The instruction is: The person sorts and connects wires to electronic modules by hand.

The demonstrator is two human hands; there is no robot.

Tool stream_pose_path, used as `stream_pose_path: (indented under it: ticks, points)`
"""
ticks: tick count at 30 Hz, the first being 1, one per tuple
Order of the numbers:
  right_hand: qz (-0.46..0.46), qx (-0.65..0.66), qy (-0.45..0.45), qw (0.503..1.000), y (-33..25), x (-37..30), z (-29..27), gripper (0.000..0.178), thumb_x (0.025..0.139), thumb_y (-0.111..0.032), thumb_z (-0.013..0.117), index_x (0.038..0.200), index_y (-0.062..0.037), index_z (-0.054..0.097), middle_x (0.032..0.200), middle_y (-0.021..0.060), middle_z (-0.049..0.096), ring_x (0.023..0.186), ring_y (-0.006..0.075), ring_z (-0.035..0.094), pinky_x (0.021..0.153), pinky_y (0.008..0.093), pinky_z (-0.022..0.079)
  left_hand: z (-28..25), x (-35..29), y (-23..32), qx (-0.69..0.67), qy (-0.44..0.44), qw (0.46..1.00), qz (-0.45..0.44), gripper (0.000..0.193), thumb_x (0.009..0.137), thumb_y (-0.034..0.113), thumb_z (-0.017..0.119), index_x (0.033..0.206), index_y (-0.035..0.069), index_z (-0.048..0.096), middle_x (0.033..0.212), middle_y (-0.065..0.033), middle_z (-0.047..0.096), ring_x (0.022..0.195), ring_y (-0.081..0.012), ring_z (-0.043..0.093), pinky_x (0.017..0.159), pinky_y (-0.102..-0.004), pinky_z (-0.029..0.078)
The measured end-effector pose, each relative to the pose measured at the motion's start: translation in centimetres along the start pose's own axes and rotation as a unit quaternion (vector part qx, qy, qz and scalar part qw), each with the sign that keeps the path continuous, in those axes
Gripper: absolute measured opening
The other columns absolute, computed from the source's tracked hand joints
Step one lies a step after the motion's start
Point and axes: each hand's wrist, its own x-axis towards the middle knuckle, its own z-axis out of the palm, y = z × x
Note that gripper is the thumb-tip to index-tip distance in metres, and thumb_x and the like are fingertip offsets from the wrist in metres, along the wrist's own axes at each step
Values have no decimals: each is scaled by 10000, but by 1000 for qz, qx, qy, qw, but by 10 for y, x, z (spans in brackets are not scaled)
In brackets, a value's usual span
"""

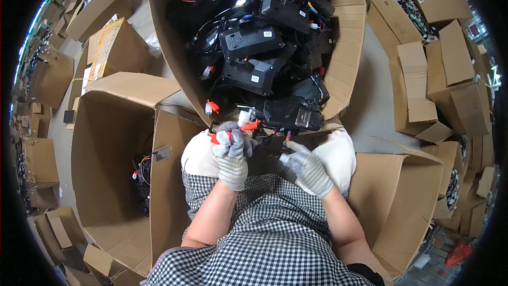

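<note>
My left hand point(233, 160), in a striped grey work glove, is closed around a bunch of wire connectors point(223, 138) with white and red housings. My right hand point(308, 168), gloved the same way, has its fingers curled beside short coloured wires point(288, 136); what lies in its fingers, if anything, I cannot make out. Just beyond both hands, a black rectangular box point(288, 113) with wires rests at the near edge of a large cardboard box point(346, 37). Inside that carton lie several similar black boxes point(251, 42) with small white labels and tangled cables.
To my left stands an open carton point(114, 175) with some black wired parts point(142, 177) low inside. Another open carton point(397, 201) is at my right. More cartons point(455, 74) line both sides. A red bag point(458, 253) lies at the lower right.
</note>
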Motion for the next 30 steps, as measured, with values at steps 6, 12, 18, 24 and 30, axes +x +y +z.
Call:
stream_pose_path:
  ticks: [6, 12, 18, 24, 30]
  points:
    - [428, 505, 73, 746, -60, 54, -71, 280, 892, -271, 599, 951, 2, 625, 941, 35, 606, 617, 71, 528, 574, 207, 443, -10, -8, -3, 28, -73, 996, -37, 446, 859, 418, 623, 1056, 24, 549, 561, 31, 459, 445, -48, 396, 488, -222, 398]
    - [307, 241, 30, 920, -60, 59, -67, 273, 919, -263, 540, 903, -7, 635, 685, 106, 604, 535, 146, 622, 514, 280, 470, -12, -17, -4, 203, -110, 973, 1, 244, 876, 233, 615, 1007, 28, 632, 774, -43, 645, 670, -123, 601, 625, -247, 481]
    - [382, 530, -26, 757, -60, 53, -48, 360, 882, -353, 599, 861, 3, 648, 543, 10, 512, 439, 54, 434, 441, 211, 326, -13, -18, -8, 370, -151, 889, 224, 183, 816, 83, 658, 996, 51, 664, 784, -44, 631, 653, -113, 576, 597, -233, 464]
    - [428, 669, -33, 607, -57, 41, -39, 422, 842, -388, 621, 791, 30, 636, 472, -23, 434, 356, 28, 340, 330, 174, 236, -16, -19, 3, 426, -244, 819, 296, 376, 665, 151, 701, 1032, 86, 655, 839, -81, 666, 678, -219, 641, 595, -306, 508]
    - [449, 652, -49, 609, -54, 34, -38, 421, 841, -390, 628, 790, 28, 642, 473, -29, 432, 359, 24, 341, 327, 167, 245, -23, -14, -8, 439, -265, 783, 353, 402, 664, 253, 694, 1026, 85, 648, 825, -76, 659, 644, -224, 627, 554, -315, 499]
